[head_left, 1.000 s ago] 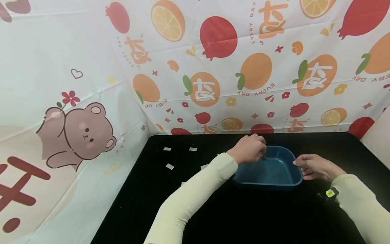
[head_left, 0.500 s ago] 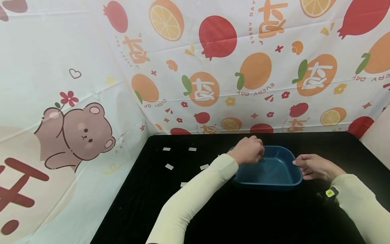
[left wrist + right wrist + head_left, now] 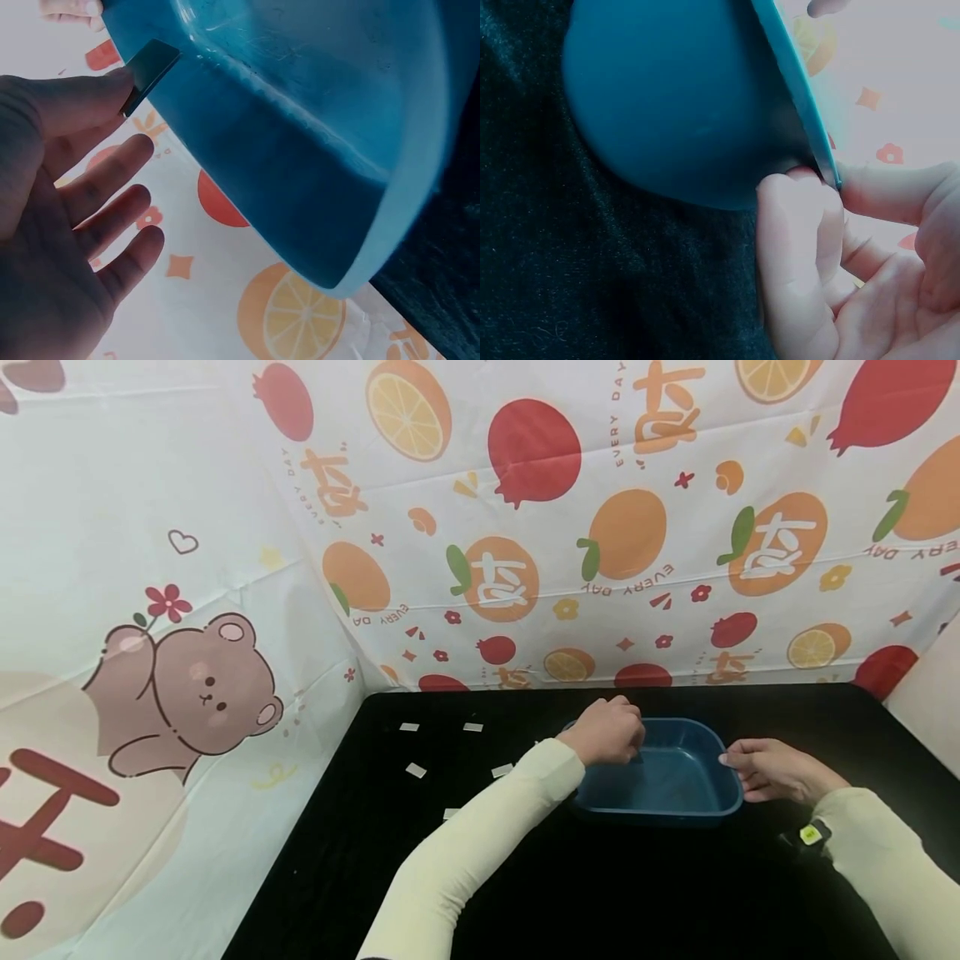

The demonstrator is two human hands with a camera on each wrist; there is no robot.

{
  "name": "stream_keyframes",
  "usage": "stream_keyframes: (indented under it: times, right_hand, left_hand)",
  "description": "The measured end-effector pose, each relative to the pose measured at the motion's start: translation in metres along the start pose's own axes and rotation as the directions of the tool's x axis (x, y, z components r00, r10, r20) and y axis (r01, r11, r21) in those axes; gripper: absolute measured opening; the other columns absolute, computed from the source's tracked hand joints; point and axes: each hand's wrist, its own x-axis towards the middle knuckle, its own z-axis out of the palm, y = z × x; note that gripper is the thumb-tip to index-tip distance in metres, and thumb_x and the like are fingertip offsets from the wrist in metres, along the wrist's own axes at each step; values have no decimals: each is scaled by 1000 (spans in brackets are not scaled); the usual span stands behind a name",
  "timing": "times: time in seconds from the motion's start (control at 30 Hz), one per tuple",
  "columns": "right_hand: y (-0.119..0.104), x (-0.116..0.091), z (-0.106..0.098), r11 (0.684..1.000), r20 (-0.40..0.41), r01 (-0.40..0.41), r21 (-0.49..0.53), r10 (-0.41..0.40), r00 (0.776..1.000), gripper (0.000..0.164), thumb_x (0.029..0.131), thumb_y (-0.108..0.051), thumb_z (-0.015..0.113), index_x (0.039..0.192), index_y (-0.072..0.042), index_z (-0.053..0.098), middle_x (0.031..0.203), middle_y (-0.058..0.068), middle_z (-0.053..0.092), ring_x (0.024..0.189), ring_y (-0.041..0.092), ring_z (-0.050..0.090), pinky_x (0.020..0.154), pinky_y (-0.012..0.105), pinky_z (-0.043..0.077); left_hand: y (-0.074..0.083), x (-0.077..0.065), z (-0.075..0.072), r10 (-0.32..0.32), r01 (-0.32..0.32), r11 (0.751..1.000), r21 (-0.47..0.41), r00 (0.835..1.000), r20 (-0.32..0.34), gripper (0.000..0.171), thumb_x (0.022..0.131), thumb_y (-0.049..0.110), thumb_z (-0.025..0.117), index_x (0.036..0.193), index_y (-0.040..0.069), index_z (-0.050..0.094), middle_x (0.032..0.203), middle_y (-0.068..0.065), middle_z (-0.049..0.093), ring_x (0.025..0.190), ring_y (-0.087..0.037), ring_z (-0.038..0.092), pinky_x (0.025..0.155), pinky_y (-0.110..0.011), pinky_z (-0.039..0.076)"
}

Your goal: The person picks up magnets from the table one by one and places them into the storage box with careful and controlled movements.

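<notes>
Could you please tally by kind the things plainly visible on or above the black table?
Blue basin: 1
Small white rectangles: 5, with a possible sixth mostly hidden behind the left sleeve
Thin rectangular piece in the left hand: 1
Total: 7

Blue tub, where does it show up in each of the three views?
Head: the blue tub is right of centre, partly behind the left hand.
Left wrist: upper middle and right.
Right wrist: upper left and middle, its rim pinched by the right hand.
Shared landmark: the fruit-print sheet, seen in all three.
</notes>
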Motion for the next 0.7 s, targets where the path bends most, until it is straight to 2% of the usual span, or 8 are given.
stream_keyframes:
  times: [0.33, 0.7]
  right_hand:
    - [3, 0, 0, 1000, -9, 2, -9, -2, 1000, 23, 103, -30, 52, 105, -10, 61, 78, -1, 62, 71, 13, 67, 70, 31, 61]
    - [2, 0, -1, 1000, -7, 8, -19, -8, 1000, 23, 103, -31, 52, 104, -10, 61, 78, -1, 63, 71, 13, 67, 70, 30, 61]
  left_hand:
    - [0, -1, 3, -2, 2, 1000, 4, 1000, 23, 10, 93, 35, 68, 94, 32, 77, 106, 12, 66, 108, -10, 51, 82, -25, 46]
    - [2, 1, 1, 18, -17, 1000, -3, 999, 42, 10, 93, 35, 68, 95, 32, 77, 109, 12, 66, 110, -10, 51, 83, -25, 47]
